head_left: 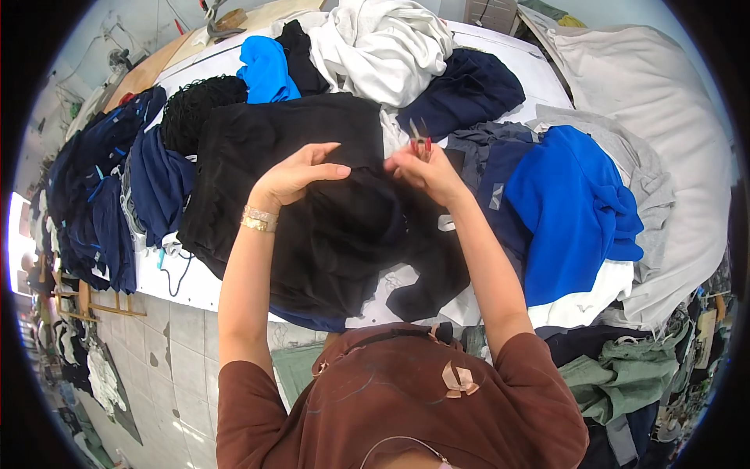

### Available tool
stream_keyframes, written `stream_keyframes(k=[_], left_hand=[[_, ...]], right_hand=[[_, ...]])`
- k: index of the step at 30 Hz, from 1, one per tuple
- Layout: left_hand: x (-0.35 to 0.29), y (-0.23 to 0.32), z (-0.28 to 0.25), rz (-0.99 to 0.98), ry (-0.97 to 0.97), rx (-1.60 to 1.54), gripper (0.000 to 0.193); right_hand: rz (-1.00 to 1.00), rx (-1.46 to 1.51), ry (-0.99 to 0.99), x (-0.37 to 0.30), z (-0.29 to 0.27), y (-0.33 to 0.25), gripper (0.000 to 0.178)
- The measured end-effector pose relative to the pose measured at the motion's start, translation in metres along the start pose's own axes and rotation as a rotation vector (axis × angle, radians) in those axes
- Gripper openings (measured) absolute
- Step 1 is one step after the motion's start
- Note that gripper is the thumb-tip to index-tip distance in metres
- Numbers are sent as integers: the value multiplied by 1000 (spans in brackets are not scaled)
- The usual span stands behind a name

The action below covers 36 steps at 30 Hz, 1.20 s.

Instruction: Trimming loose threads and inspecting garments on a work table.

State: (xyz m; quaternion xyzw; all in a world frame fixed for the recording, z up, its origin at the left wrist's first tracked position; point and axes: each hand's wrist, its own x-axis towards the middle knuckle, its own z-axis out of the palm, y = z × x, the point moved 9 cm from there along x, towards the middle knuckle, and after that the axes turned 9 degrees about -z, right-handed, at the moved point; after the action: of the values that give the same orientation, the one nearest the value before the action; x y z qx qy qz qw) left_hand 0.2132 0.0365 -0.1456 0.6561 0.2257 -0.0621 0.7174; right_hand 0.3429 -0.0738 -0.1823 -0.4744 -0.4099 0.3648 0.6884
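A black garment (336,227) lies spread and bunched on the white table in front of me. Over its upper part hovers my left hand (301,173), thumb and fingers apart with nothing between them. My right hand (428,173) is closed around small red-handled thread snips (421,139), whose metal blades point away from me. The fingertips of that hand are close to the black cloth, and I cannot tell whether they also pinch it. Part of the garment, like a sleeve, trails toward the table's near edge below my right wrist.
Dark navy clothes (160,184) pile up at the left. White cloth (383,47) and a navy bundle (473,90) lie at the far side. A bright blue garment (566,211) sits at the right, beside a large pale covered heap (656,117). Green cloth (625,371) lies lower right.
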Motion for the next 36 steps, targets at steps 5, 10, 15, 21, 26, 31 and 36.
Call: stream_keyframes(k=[5, 10, 15, 21, 26, 31, 36], left_hand=[[-8, 3, -16, 136, 63, 192, 62], [-11, 7, -22, 170, 57, 152, 60], [-24, 26, -20, 212, 42, 198, 54], [-13, 40, -15, 295, 36, 308, 55], [-39, 70, -37, 506, 253, 488, 39], [-69, 85, -105, 658, 1205, 837, 28], [-68, 136, -5, 1063, 1027, 637, 26]], right_hand=[[58, -491, 27, 13, -33, 36, 42], [91, -872, -57, 25, -44, 70, 29], [-254, -749, 172, 52, -79, -5, 22], [-283, -794, -111, 70, -21, 21, 51], [-263, -871, 71, 81, -55, -7, 25], [-726, -971, 306, 93, -36, -213, 19], [-999, -1341, 421, 122, 53, -327, 13]])
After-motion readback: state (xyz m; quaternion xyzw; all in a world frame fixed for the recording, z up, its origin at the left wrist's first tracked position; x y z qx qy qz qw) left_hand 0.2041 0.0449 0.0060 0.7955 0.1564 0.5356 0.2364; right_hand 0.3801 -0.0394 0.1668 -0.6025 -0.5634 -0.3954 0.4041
